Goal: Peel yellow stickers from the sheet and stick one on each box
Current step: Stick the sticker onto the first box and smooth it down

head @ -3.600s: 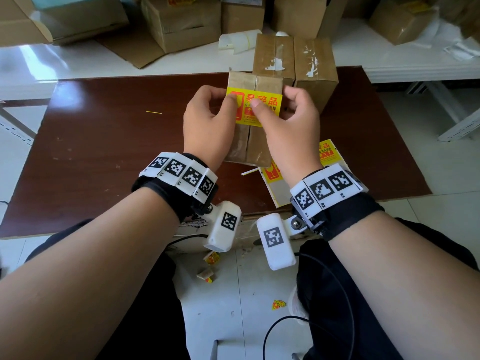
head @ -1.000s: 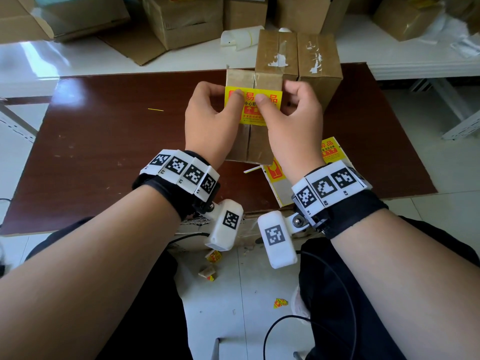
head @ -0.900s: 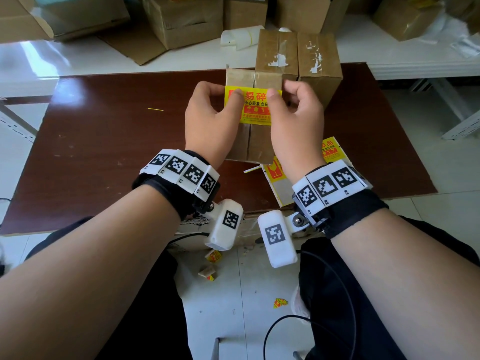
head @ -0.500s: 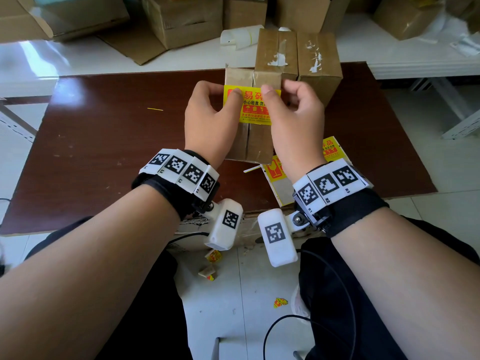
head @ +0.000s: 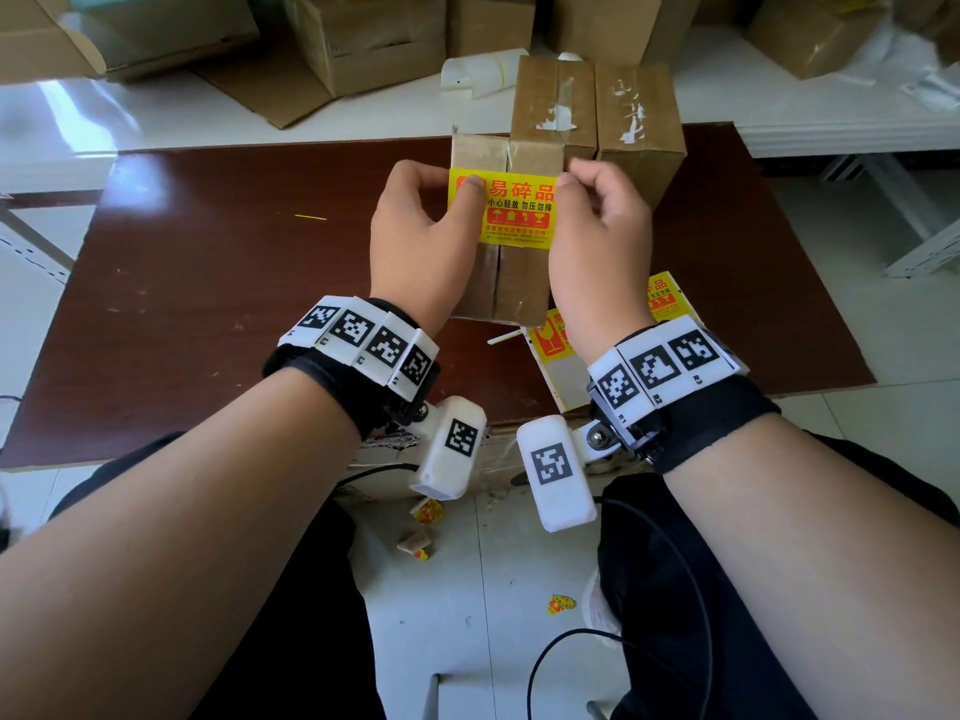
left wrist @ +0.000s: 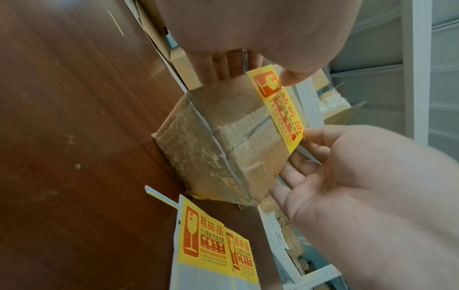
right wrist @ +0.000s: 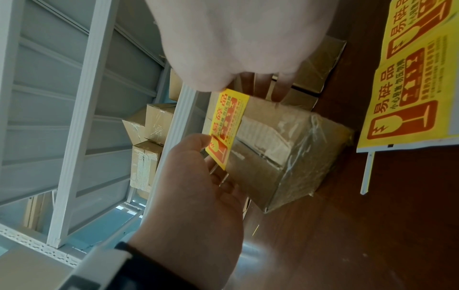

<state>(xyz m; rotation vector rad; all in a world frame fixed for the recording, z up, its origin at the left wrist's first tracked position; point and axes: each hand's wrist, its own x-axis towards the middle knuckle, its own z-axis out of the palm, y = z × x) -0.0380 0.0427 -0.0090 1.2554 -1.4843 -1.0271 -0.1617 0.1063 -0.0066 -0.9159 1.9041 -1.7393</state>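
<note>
Brown table (head: 208,283) w/ three cardboard boxes. Nearest box (head: 511,283) upright at centre, two taller boxes (head: 597,111) just behind. Sticker sheet (head: 561,366) flat on table near front edge, R of box, partly under R wrist. L hand (head: 421,241) & R hand (head: 597,236) pinching yellow sticker (head: 511,210) at either end, over box top face, thumbs on sticker front.

Both hands raised side by side, left hand (head: 423,241) and right hand (head: 597,246) apparently pinching
</note>
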